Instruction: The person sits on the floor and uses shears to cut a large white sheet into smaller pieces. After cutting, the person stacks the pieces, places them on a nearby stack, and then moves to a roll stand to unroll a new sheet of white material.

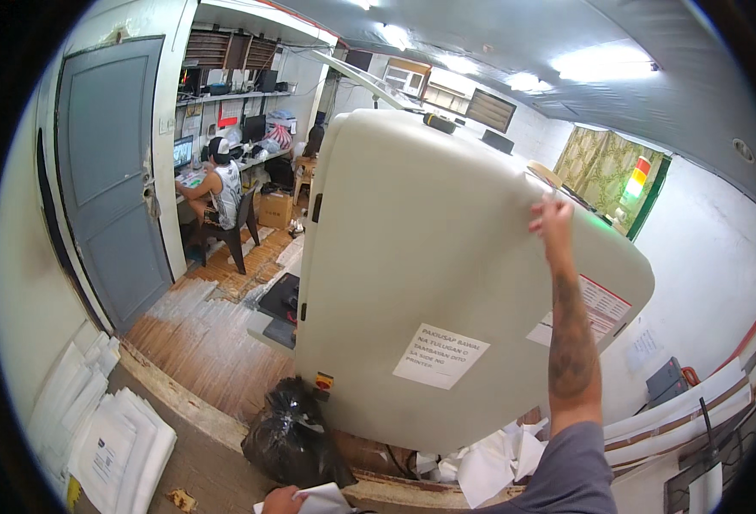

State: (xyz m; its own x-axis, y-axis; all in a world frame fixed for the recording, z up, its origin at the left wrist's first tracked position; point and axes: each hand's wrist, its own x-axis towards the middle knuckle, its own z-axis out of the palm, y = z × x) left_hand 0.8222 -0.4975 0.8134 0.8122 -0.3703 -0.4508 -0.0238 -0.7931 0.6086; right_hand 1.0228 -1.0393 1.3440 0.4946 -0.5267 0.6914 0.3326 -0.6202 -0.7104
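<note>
My right arm (pixel 571 343) stretches up along the side of a large beige machine cabinet (pixel 429 257). At the cabinet's upper edge, my right hand (pixel 553 223) is raised with its fingers partly bent and apart, just below a tan tape roll (pixel 545 174) lying on top. Whether the fingertips touch the roll or the cabinet is unclear. Low in the picture, my left hand (pixel 284 500) is cut off by the frame edge, its fingers closed on folded white paper (pixel 322 499). A printed white sheet (pixel 440 355) is stuck to the cabinet side.
A black garbage bag (pixel 295 437) leans by the cabinet's lower corner, with crumpled white paper (pixel 498 458) to its right. White sacks (pixel 125 454) lie at lower left. Beyond, a person (pixel 224 193) sits at a desk near a grey door (pixel 113 171). A signal light (pixel 637 180) stands behind the cabinet.
</note>
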